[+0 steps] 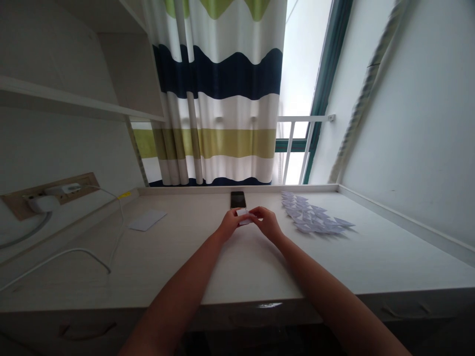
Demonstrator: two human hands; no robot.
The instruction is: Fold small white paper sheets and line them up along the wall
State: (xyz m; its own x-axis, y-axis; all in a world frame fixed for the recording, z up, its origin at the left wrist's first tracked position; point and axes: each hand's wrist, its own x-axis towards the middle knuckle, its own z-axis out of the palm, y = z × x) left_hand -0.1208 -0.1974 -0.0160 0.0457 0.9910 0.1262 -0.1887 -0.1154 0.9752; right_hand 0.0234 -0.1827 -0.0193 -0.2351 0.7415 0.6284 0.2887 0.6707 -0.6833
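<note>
Between my two hands is a small piece of folded white paper (243, 213), held just above the desk. My left hand (228, 222) grips its left side with the fingers closed. My right hand (266, 220) pinches the right side, thumb and fingers pressed together. Right behind the paper lies a dark phone (238, 199), flat on the desk. To the right spreads a group of several folded white paper pieces (311, 215) with pointed ends. A flat stack or sheet of white paper (147, 220) rests to the left.
The pale desk (245, 277) has a low raised edge at the back and right. A white cable (85, 250) runs over its left side from a wall socket strip (55, 193). A shelf (74, 101) overhangs the left, and a striped curtain (222, 113) hangs behind.
</note>
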